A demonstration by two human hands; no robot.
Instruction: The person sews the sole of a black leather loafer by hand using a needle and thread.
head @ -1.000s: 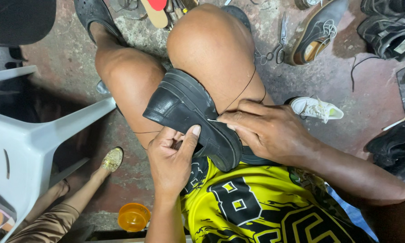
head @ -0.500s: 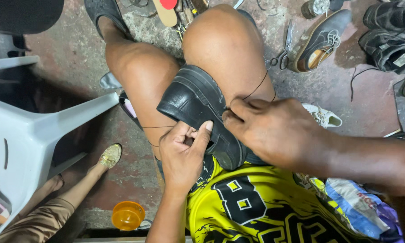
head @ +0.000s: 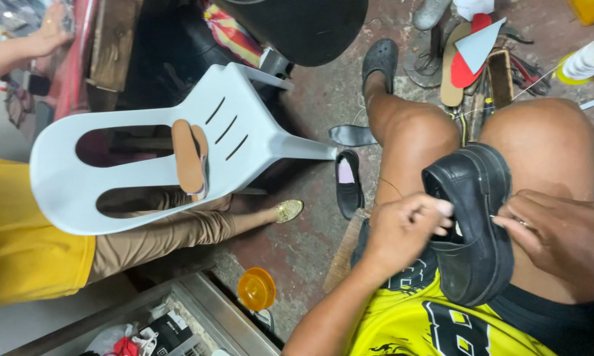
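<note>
Shoe (head: 475,224) rests on his lap, left hand (head: 402,227) gripping its opening, right hand (head: 547,227) pinching a needle, stitching seemingly unfinished.

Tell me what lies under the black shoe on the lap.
The black shoe rests on the person's bare thighs and the yellow jersey. The left hand and right hand grip its opening. Its sole faces down, hidden, and its inside is mostly covered by fingers.
</note>
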